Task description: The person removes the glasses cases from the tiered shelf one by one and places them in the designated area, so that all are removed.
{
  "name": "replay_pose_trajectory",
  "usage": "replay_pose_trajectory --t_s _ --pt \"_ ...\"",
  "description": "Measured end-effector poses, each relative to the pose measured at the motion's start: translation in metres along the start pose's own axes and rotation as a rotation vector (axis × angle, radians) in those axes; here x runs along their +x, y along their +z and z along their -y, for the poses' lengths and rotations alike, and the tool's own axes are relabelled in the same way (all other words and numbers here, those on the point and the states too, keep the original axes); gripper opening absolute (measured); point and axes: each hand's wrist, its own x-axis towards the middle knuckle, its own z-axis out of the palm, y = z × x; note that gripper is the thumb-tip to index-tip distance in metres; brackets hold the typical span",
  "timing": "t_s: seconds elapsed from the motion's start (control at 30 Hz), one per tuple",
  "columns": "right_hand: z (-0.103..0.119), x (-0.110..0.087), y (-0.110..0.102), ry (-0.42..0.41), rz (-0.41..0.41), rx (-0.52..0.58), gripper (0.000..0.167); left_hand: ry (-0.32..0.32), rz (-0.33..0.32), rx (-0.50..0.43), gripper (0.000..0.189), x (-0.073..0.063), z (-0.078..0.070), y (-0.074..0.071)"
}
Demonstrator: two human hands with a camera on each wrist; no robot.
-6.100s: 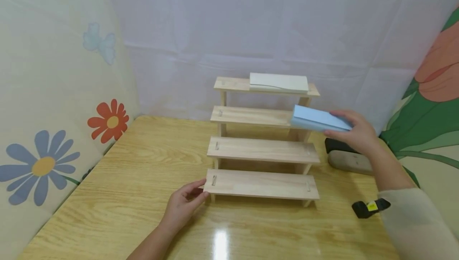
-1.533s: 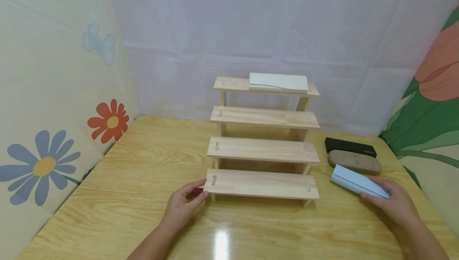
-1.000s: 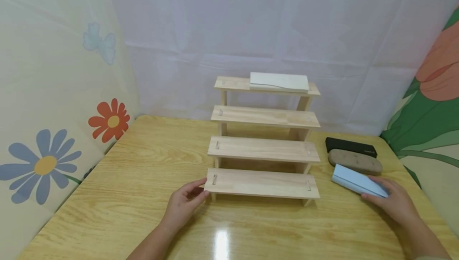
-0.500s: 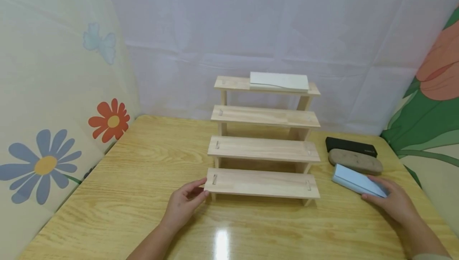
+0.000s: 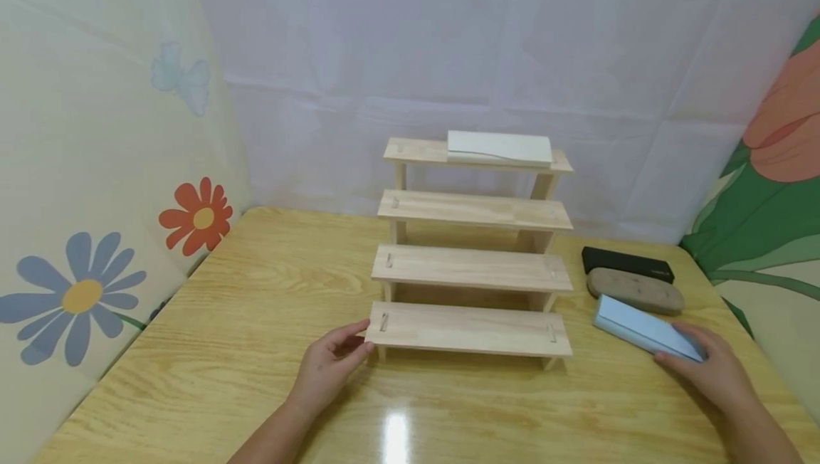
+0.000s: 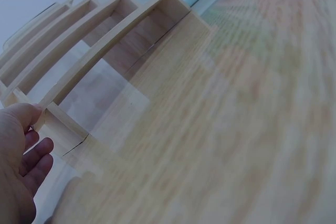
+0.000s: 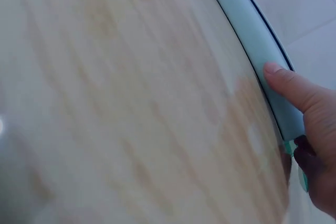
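A stepped wooden display stand (image 5: 470, 329) is at the middle of the table. My left hand (image 5: 328, 364) holds the left end of its lowest board, thumb at the front corner and index finger behind. In the left wrist view, that thumb meets the board's end (image 6: 47, 109) while the other fingers curl loosely below. To the stand's right, a light blue glasses case (image 5: 643, 325) lies slanted on the table. My right hand (image 5: 714, 371) grips its near right end. The right wrist view shows the thumb (image 7: 286, 80) on the case's front side.
A white glasses case (image 5: 500, 147) lies on the stand's top board. Behind the blue case are a brown glasses case (image 5: 634, 290) and a black one (image 5: 628, 263), side by side. A white cloth (image 5: 359, 58) hangs behind the table (image 5: 275, 286), with flowered sheets at both sides.
Six seconds ago my right hand held the blue case up by the second-highest board; now it is down on the table, right of the stand. My left hand has stayed in place.
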Motion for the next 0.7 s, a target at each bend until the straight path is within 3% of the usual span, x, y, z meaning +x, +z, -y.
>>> replay_pose_trajectory --t_s 0.23,0.47,0.7 --pt "-0.0046 -0.0059 0.0043 0.055 -0.075 0.008 0.082 0.001 0.002 -0.004 0.034 0.0003 0.0000 0.0007" --pt "-0.0006 -0.0055 0.0064 0.107 -0.079 0.009 0.083 0.011 -0.002 0.005 0.034 0.0002 0.0005 0.0007" --pt "0.0020 -0.0004 0.0043 0.215 -0.055 0.033 0.092 0.004 0.005 0.001 0.034 0.0003 -0.0008 0.0008"
